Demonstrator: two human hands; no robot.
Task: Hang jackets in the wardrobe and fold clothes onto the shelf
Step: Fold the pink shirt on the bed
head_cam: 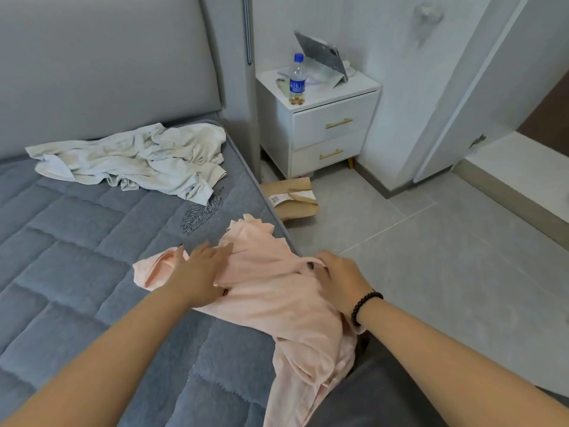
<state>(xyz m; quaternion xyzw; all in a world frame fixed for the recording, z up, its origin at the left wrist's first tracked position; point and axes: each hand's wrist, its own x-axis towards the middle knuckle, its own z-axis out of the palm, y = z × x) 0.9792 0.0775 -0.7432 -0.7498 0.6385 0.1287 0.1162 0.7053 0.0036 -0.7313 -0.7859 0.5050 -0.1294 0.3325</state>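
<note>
A pale pink garment (271, 291) lies crumpled on the right edge of the grey quilted mattress (77, 241), with part of it hanging down over the side. My left hand (200, 272) rests flat on the pink cloth with its fingers spread. My right hand (338, 275), a black bead bracelet on its wrist, grips a fold of the same garment at the mattress edge. A rumpled cream-white garment (132, 161) lies farther back on the mattress near the grey headboard.
A white bedside cabinet (326, 134) with two drawers stands beyond the bed, carrying a blue-labelled bottle (297, 81) and a propped tablet (323, 57). A brown paper parcel (292, 198) lies on the grey tiled floor beside the bed. A white door frame stands at the right.
</note>
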